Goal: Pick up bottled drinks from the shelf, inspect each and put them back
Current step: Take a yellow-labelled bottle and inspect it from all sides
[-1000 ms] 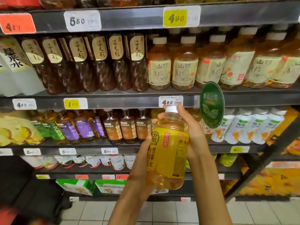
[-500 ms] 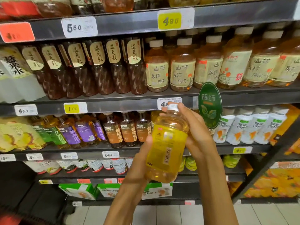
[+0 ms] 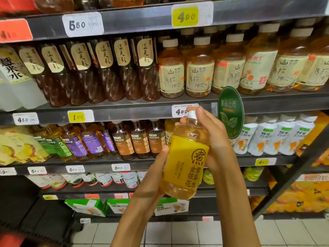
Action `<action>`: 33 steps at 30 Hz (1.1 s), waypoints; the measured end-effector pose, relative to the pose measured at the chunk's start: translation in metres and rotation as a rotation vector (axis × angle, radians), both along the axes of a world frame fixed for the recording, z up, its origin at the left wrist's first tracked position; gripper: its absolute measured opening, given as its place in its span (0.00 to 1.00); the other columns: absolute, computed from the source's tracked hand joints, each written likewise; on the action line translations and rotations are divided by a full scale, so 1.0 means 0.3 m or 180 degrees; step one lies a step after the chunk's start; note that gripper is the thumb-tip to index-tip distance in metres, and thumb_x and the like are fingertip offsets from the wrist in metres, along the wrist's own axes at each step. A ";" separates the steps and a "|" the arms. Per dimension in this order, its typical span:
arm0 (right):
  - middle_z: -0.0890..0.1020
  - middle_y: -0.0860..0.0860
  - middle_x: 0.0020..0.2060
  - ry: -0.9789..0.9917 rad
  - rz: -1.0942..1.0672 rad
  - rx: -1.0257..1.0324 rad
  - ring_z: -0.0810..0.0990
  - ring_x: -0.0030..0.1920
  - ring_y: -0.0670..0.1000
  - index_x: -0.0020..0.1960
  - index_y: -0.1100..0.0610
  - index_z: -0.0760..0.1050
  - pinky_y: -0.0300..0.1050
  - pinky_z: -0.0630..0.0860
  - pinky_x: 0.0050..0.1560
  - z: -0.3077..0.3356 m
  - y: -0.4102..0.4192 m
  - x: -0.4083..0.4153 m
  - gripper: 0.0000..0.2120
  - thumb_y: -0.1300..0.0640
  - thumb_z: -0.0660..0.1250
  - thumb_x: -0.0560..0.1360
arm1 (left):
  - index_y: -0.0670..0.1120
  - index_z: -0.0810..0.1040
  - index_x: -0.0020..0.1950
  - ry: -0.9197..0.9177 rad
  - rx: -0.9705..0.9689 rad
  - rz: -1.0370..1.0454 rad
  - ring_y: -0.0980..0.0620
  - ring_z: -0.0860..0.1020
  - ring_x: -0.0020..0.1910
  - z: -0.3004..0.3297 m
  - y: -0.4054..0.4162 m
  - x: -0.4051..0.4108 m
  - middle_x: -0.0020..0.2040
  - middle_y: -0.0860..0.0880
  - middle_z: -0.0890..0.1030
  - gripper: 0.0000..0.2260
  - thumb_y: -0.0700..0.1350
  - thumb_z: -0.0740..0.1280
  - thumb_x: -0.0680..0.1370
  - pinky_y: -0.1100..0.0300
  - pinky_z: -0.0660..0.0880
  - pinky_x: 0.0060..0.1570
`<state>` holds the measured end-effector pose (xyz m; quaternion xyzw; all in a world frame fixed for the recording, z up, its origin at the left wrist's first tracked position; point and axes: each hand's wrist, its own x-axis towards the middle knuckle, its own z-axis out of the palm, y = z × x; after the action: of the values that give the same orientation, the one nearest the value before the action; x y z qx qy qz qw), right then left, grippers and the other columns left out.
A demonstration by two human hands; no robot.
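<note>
Dark metal shelving (image 3: 124,114) fills the view in stacked tiers, each front rail carrying price tags: a white one (image 3: 82,24) and a yellow one (image 3: 186,16) well above the fingers, an orange-red one (image 3: 14,31) far up to their left. A green oval sign (image 3: 230,111) hangs just right of the fingers. Below them lies a pale tiled floor (image 3: 187,232) with dark grout lines. Light is even and soft.

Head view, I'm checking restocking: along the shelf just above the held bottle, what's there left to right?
White bottles → dark reddish bottles with cream labels → amber bottles with cream caps.
</note>
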<state>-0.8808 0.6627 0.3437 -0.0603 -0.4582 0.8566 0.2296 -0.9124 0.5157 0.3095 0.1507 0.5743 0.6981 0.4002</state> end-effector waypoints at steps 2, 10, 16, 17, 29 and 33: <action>0.85 0.55 0.39 -0.0135 -0.0028 0.0028 0.85 0.41 0.53 0.57 0.59 0.75 0.45 0.81 0.38 -0.001 -0.006 -0.005 0.21 0.48 0.69 0.68 | 0.57 0.80 0.54 -0.0043 -0.0003 0.0047 0.53 0.84 0.47 -0.005 0.013 0.004 0.49 0.52 0.86 0.25 0.67 0.55 0.67 0.58 0.82 0.39; 0.85 0.56 0.43 0.0003 0.0335 -0.0046 0.84 0.48 0.56 0.50 0.55 0.82 0.50 0.80 0.49 -0.014 -0.009 -0.016 0.13 0.48 0.69 0.71 | 0.44 0.86 0.47 -0.0917 0.0556 -0.0172 0.40 0.84 0.38 -0.013 -0.001 0.012 0.45 0.38 0.84 0.28 0.65 0.65 0.62 0.51 0.80 0.36; 0.81 0.65 0.52 -0.0041 0.0771 -0.0612 0.84 0.46 0.56 0.62 0.66 0.74 0.48 0.81 0.42 -0.001 -0.021 -0.026 0.28 0.47 0.65 0.71 | 0.39 0.85 0.48 -0.1357 0.0796 -0.0675 0.40 0.82 0.35 -0.027 -0.001 0.016 0.41 0.36 0.83 0.31 0.63 0.66 0.61 0.54 0.80 0.33; 0.82 0.63 0.49 -0.0037 0.0762 -0.0659 0.84 0.43 0.56 0.60 0.65 0.75 0.47 0.81 0.40 0.000 -0.020 -0.025 0.26 0.47 0.66 0.70 | 0.39 0.85 0.49 -0.1316 0.0773 -0.0663 0.40 0.83 0.37 -0.029 -0.004 0.009 0.42 0.36 0.83 0.30 0.63 0.66 0.62 0.53 0.80 0.35; 0.84 0.54 0.36 0.0053 0.0137 -0.0189 0.84 0.39 0.53 0.41 0.56 0.81 0.48 0.81 0.44 -0.022 0.029 -0.032 0.10 0.49 0.68 0.71 | 0.53 0.83 0.56 -0.0191 0.0168 0.0028 0.50 0.84 0.49 -0.024 -0.005 -0.036 0.52 0.47 0.85 0.28 0.67 0.62 0.65 0.56 0.81 0.40; 0.85 0.55 0.38 -0.0350 0.0109 -0.0205 0.85 0.38 0.52 0.50 0.60 0.80 0.47 0.82 0.41 -0.027 0.049 -0.039 0.20 0.45 0.69 0.68 | 0.62 0.85 0.44 -0.0025 0.0149 -0.0209 0.53 0.84 0.48 -0.030 0.013 -0.017 0.48 0.53 0.86 0.14 0.63 0.66 0.64 0.56 0.82 0.45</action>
<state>-0.8925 0.6774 0.3355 -0.1067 -0.4433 0.8701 0.1873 -0.9176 0.5196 0.3004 0.1761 0.5509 0.6984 0.4215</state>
